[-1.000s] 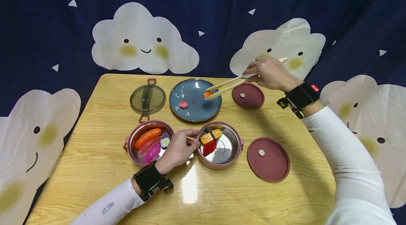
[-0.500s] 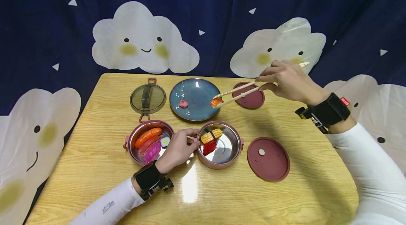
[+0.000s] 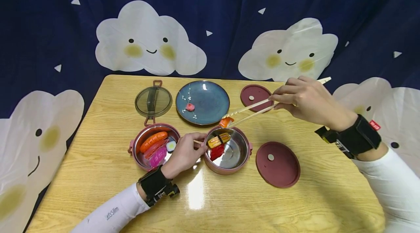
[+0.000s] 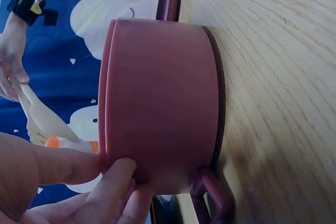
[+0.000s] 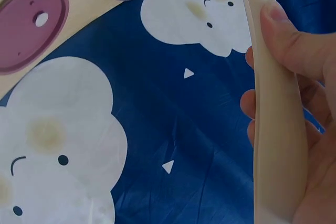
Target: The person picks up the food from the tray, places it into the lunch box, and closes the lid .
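My right hand (image 3: 306, 101) grips pale wooden-looking tongs (image 3: 247, 108), whose tips pinch an orange-and-white toy sushi piece (image 3: 226, 122). The sushi overlaps the far rim of the right pink pot (image 3: 223, 171) in the head view. Inside that pot lie a yellow toy sushi with a dark band (image 3: 218, 140) and a red toy piece (image 3: 217, 151). At the pot's left side, my left hand (image 3: 185, 151) pinches the rim between thumb and fingers; the left wrist view shows the pot's smooth outer wall (image 4: 163, 103) close up.
Left stands another pink pot (image 3: 133, 152) with a toy sausage (image 3: 153, 142) and several other toy foods. Behind are a glass lid (image 3: 141, 103) and a blue plate (image 3: 210, 101). Two dark pink lids lie right, one near (image 3: 279, 169) and one far (image 3: 259, 90).
The right hand has brought the tongs and sushi piece from over the blue plate, toward the person and rightward, to the right pot's far rim. The left hand has stayed at the pot.
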{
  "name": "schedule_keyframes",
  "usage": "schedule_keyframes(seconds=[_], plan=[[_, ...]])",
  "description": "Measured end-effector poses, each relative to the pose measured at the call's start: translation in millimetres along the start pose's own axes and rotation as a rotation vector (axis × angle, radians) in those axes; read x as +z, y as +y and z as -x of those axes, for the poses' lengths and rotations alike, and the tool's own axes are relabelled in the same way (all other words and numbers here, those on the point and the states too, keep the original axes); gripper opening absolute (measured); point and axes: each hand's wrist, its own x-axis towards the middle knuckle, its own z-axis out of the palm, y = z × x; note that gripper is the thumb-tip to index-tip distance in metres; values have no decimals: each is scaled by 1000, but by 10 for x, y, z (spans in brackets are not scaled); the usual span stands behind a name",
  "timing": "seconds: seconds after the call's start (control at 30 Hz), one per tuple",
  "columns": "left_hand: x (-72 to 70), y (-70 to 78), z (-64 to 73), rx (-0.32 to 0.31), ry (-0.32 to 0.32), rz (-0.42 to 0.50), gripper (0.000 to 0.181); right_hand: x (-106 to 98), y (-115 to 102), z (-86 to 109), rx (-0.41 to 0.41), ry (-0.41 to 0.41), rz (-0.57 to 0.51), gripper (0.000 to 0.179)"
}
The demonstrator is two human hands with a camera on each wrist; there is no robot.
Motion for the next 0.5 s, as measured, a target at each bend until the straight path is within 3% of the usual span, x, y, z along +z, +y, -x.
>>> schedule_keyframes(seconds=[0.33, 0.47, 0.5], plan=[[-5, 9, 1, -5, -6, -3, 40, 30, -147, 117, -56, 43, 4, 22], [-1, 16, 3, -16, -5, 3, 40, 45, -220, 168, -62, 48, 4, 50], [0, 19, 3, -20, -3, 5, 40, 49, -239, 178, -64, 44, 6, 49]])
